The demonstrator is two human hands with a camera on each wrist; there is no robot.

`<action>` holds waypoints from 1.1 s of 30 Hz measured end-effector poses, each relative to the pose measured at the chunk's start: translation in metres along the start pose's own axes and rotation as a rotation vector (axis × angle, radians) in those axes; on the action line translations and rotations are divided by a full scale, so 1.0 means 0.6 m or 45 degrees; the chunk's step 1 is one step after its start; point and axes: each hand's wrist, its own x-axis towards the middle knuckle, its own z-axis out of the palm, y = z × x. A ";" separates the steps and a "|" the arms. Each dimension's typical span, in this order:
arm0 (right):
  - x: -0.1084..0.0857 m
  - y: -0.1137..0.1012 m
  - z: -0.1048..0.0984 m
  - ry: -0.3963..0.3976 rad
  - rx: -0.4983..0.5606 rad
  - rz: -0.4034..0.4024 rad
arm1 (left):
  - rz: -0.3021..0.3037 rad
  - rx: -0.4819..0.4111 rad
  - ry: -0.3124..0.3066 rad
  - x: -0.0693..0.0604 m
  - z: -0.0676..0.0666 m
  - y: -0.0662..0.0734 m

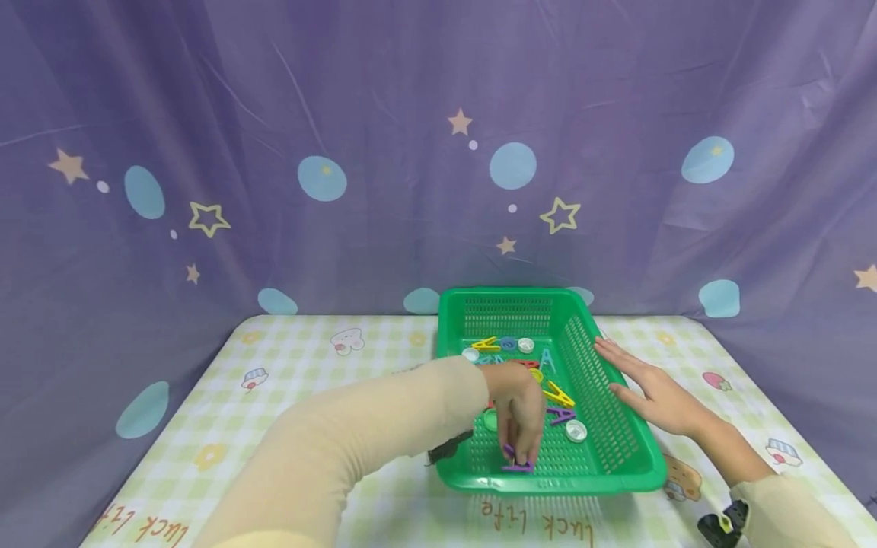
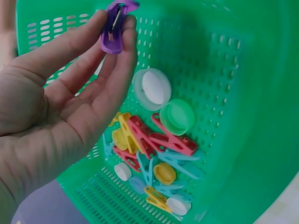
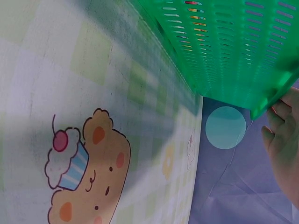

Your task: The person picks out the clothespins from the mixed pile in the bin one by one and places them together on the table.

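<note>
My left hand reaches down into the green basket and pinches a purple clothespin between thumb and fingers near the basket's front wall. Along the right rim rests my right hand, its fingers straight against the basket's edge. Inside the basket lie several clothespins, among them a yellow clothespin, another purple clothespin and a red clothespin. Bottle caps are mixed in, such as a white cap and a green cap. My left forearm hides part of the basket's left side.
The basket stands on a table with a checked cloth printed with cartoon figures. A purple curtain with stars and blue ovals hangs behind the table.
</note>
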 end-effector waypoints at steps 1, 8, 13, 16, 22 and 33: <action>0.000 0.000 0.000 -0.002 -0.005 0.006 | 0.003 0.000 0.002 -0.005 -0.001 0.000; -0.001 0.001 0.001 -0.020 -0.014 0.040 | 0.084 -0.068 0.070 -0.038 -0.010 -0.012; -0.001 0.002 0.002 -0.018 0.003 0.032 | 0.180 -0.167 0.111 -0.037 -0.023 -0.039; -0.001 0.000 0.001 -0.017 0.000 0.030 | 0.235 -0.209 0.137 -0.037 -0.030 -0.053; -0.001 -0.003 -0.001 -0.024 -0.032 0.032 | 0.336 -0.288 0.180 -0.047 -0.038 -0.080; 0.001 -0.003 -0.003 -0.015 -0.044 0.008 | 0.554 -0.410 0.275 -0.068 -0.040 -0.140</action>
